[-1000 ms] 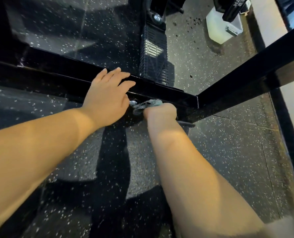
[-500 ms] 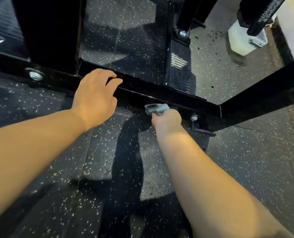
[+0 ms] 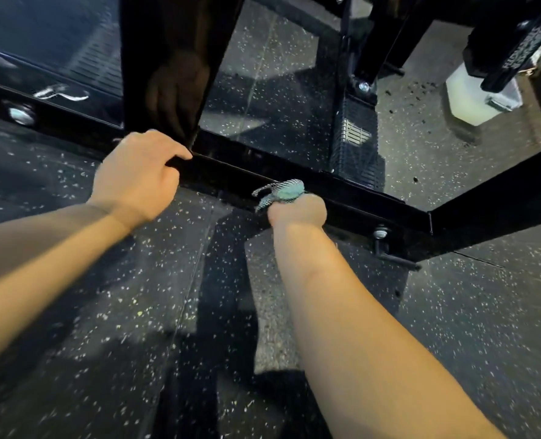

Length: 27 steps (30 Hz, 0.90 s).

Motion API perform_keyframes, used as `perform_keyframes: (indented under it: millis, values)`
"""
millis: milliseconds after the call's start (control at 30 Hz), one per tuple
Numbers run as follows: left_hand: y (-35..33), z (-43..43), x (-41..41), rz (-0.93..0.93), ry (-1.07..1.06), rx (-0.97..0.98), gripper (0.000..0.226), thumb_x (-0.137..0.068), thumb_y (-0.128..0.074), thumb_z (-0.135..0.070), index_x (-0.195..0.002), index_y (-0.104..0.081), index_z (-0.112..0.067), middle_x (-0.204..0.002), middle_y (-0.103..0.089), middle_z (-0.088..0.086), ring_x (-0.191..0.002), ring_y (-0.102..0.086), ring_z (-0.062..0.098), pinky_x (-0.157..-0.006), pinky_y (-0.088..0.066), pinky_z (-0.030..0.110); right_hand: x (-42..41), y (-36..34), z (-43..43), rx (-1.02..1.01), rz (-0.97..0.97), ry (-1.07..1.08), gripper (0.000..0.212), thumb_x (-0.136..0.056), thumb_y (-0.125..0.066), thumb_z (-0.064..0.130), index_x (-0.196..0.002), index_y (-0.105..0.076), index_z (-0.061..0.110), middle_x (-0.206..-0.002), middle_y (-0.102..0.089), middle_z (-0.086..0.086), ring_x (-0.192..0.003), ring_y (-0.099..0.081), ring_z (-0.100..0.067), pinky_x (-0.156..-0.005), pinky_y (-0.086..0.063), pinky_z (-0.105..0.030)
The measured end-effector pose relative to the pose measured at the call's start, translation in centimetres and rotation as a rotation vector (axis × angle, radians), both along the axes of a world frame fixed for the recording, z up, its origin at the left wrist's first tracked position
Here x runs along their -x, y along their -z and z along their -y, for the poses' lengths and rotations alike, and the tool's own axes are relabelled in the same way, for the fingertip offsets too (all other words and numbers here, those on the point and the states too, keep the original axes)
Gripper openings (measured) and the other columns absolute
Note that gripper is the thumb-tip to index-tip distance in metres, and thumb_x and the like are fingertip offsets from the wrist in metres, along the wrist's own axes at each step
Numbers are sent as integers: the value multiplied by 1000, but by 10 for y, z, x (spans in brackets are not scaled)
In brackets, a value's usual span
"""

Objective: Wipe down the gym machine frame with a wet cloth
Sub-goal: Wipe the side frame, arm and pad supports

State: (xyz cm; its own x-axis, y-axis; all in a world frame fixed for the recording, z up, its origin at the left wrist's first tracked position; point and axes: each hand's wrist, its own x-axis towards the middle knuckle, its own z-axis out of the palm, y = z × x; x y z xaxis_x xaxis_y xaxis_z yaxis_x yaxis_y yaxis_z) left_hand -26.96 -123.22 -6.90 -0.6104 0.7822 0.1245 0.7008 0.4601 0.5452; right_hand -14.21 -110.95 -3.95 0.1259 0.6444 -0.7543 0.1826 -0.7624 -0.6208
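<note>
A glossy black steel base bar point(image 3: 351, 198) of the gym machine runs low across the floor from left to right. My right hand point(image 3: 296, 212) grips a bunched teal patterned cloth point(image 3: 282, 191) and presses it against the bar's near edge. My left hand point(image 3: 136, 175) rests on the bar further left, fingers curled over its top beside a black upright post point(image 3: 174, 68). The post's shiny face mirrors that hand.
A second black bar point(image 3: 497, 185) meets the base bar at a corner on the right, with a bolt point(image 3: 380, 232) below the joint. Behind lie a ribbed black footplate point(image 3: 356, 150), a white plastic container point(image 3: 478, 96) and speckled rubber flooring point(image 3: 136, 312).
The view has shifted along the frame, bringing the upright post into sight. My left hand went from lying flat to curling over the bar by the post. The cloth hand slid along the bar's near edge.
</note>
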Motion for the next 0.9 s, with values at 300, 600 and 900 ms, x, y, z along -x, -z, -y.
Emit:
perform_keyframes:
  millis: [300,600,900]
  values:
    - [-10,10,12,135,-219,-88,39,-86,-46,0,-123,-53,-10,-121,-51,10,-101,-54,28,-91,-40,38,47,-7,24,225,-710,437,36,-96,-31,3,-128,-48,1,-127,-55,-16,-117,-52,-33,-103,-41,-42]
    - [-27,10,23,395,-358,-366,48,-87,-44,2,-132,-41,-15,-124,-42,-4,-106,-51,12,-93,-45,31,62,3,32,288,-718,303,29,-98,-36,3,-120,-54,4,-123,-55,-6,-113,-51,-19,-84,-39,-29]
    - [-29,5,27,369,-359,-311,44,-87,-45,-6,-127,-47,-25,-125,-48,-7,-104,-53,13,-85,-49,35,16,-5,22,-81,-293,-435,29,-89,-40,-3,-106,-62,0,-101,-67,-18,-88,-66,-29,-88,-52,-46]
